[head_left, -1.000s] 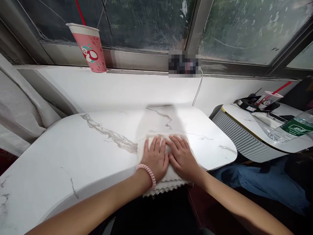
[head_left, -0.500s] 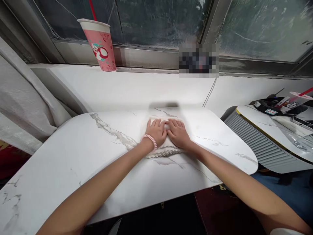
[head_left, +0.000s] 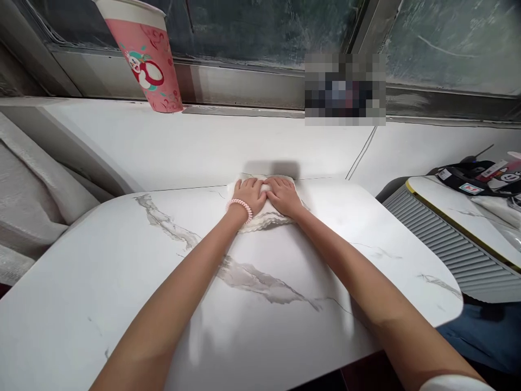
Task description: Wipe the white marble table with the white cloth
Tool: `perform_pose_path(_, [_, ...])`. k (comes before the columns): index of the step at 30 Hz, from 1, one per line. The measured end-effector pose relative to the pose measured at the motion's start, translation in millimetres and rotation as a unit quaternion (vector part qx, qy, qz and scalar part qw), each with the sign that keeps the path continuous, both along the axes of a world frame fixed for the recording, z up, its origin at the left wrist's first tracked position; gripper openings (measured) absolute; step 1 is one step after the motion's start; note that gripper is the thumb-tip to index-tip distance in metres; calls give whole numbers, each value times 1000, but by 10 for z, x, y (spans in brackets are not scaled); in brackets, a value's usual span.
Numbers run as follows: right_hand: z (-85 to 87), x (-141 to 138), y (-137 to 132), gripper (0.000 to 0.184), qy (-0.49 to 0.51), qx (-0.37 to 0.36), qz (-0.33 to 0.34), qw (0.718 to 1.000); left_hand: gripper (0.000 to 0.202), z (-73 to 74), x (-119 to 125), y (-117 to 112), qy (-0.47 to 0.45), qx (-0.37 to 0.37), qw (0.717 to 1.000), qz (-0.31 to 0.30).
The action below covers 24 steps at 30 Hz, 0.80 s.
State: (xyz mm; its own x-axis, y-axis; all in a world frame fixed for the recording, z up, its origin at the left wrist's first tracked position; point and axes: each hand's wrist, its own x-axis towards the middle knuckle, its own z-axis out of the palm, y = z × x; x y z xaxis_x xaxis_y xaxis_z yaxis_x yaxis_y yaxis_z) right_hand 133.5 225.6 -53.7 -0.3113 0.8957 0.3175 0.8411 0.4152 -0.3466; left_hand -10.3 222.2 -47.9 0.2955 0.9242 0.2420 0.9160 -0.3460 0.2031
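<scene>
At the left hangs a grey curtain [head_left: 28,184], then a pink paper cup [head_left: 142,65] on the window ledge [head_left: 244,112]. On the white table [head_left: 81,282], the left hand [head_left: 251,194], a coiled band [head_left: 244,209] at its wrist, lies palm down, fingers straight and slightly spread. The cloth [head_left: 269,217] is directly under both hands, neither nearer, and looks wider across than deep; the wall [head_left: 203,146] rises just past its far edge. The right hand [head_left: 284,195] lies just as flat, pressing without pinching. Further right, something dark and blurred [head_left: 344,98], perhaps a device, sits above a cord [head_left: 362,152], and a ribbed side table [head_left: 448,233] stands well apart.
</scene>
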Motion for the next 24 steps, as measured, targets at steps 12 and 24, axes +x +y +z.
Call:
perform_pose_path(12, [-5,-145,219,38,-37,4,-14,999,40,-22,-102,179,9,20,1000,13])
perform_pose_path(24, [10,-333,-146,46,-63,-20,48,997,45,-20,-298,-270,17,7,998,64])
